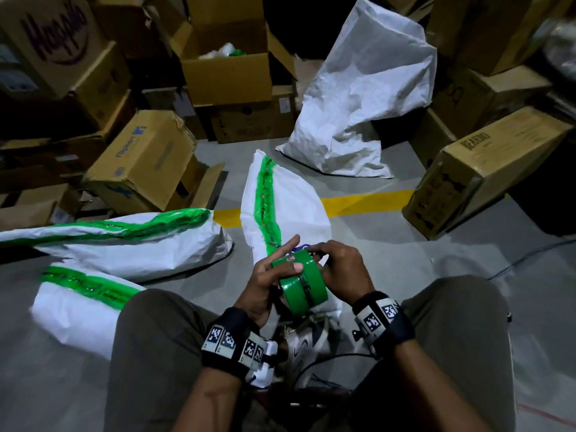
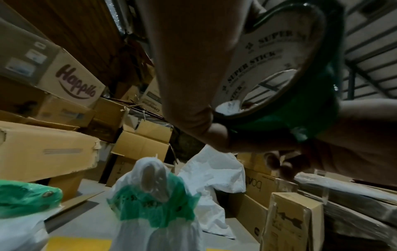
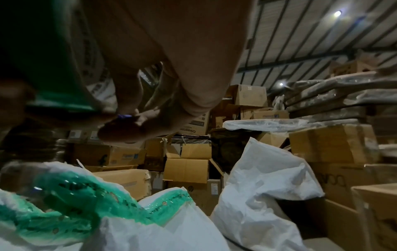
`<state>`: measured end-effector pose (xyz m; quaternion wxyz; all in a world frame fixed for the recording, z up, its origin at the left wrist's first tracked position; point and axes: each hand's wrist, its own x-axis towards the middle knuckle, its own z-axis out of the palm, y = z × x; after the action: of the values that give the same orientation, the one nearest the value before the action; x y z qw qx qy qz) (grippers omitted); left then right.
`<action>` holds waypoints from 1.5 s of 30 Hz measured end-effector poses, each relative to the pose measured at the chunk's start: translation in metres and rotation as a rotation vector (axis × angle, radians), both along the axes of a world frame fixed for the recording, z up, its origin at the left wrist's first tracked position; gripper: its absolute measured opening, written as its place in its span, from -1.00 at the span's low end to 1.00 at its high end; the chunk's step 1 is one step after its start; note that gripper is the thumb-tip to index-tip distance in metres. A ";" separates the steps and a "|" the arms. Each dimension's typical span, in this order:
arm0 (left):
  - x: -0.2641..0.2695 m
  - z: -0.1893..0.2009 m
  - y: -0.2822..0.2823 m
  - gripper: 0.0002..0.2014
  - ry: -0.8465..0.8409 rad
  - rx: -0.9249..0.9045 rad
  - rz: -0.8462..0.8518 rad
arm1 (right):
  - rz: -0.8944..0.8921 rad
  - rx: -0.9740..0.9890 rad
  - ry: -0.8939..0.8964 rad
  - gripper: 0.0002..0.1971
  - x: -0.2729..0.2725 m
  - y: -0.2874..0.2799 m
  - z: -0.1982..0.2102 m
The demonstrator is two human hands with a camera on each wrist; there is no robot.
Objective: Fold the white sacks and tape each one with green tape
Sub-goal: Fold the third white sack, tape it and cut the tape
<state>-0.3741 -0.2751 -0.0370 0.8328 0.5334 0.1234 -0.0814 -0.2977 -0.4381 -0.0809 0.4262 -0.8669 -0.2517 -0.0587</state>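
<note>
We hold the roll of green tape (image 1: 304, 283) between both hands, just above the near end of the sack (image 1: 290, 210) lying straight ahead of us on the floor (image 1: 405, 275). Our left hand (image 1: 265, 275) is curled round the roll with the thumb pressed on its outer face, while our right hand (image 1: 339, 263) closes on the roll's far edge, its fingertips bunched at the top as if picking at the loose tape end; there is a small blue thing there that we cannot make out. The sack's long axis runs directly away from us, and a green strip already runs along it from the far end to a point touching our left fingers (image 1: 288, 246). So the roll sits at the near end of that strip, both hands equally close. We judge the next move as freeing or cutting the tape here. Two more taped sacks (image 1: 131, 241) lie to our left, and one untaped sack (image 1: 367, 98) stands slumped well beyond, among cardboard boxes (image 1: 146, 160).
</note>
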 end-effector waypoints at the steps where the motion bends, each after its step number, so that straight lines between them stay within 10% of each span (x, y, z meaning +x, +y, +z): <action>1: 0.000 -0.001 0.002 -0.23 0.018 -0.011 0.039 | 0.030 0.053 0.066 -0.73 -0.001 0.000 0.002; 4: -0.001 -0.002 0.007 -0.20 0.046 0.006 0.183 | 0.054 0.224 0.238 -0.95 -0.010 0.007 0.009; 12: -0.004 -0.008 0.012 -0.36 0.075 0.021 0.479 | 0.181 0.474 0.568 -0.38 -0.026 0.040 0.021; 18: -0.009 0.006 0.015 -0.74 0.148 -0.063 0.488 | 0.336 0.555 0.545 -0.87 -0.034 0.047 0.027; 24: -0.011 0.013 0.048 -0.74 0.207 0.159 0.560 | 0.297 0.569 0.545 -0.54 -0.029 0.057 0.021; 27: -0.022 0.023 0.088 -0.71 0.178 0.290 0.613 | 0.287 0.636 0.585 -0.70 -0.032 0.084 0.030; 38: -0.024 0.059 0.256 -0.73 0.146 0.473 0.973 | 0.499 0.479 0.354 -0.79 -0.022 0.236 0.078; 41: 0.015 0.046 0.332 -0.60 0.257 0.489 1.081 | 0.406 0.291 0.029 -0.76 0.029 0.306 0.072; 45: 0.080 -0.002 0.436 -0.93 0.351 0.470 1.120 | 0.301 0.035 -0.320 -0.84 0.113 0.423 0.052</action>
<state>-0.2936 0.1606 -0.0389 0.5770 0.5355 0.5333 0.3097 -0.1847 -0.0152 -0.0289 0.3998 -0.7917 -0.4416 -0.1357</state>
